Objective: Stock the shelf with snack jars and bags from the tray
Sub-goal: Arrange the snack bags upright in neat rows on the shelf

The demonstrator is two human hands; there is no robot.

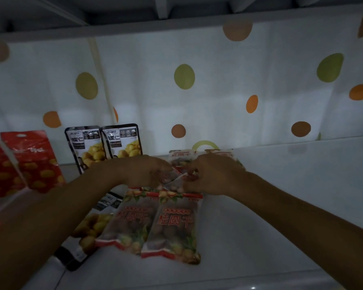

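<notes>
Clear plastic film, red-printed: the longan bag (pixel 176 178) was held toward the rear of the shelf (pixel 291 195), left hand (pixel 147 170) and right hand (pixel 210 174) each pinching an edge. Judged light, limp and slippery; sealed seams offered the surest hold

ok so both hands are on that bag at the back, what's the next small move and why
Probably stand the held longan bag upright: the left hand and right hand pinch it tilted, just before the standing longan bags beside the chestnut bags, and flat longan bags wait in front.
</notes>
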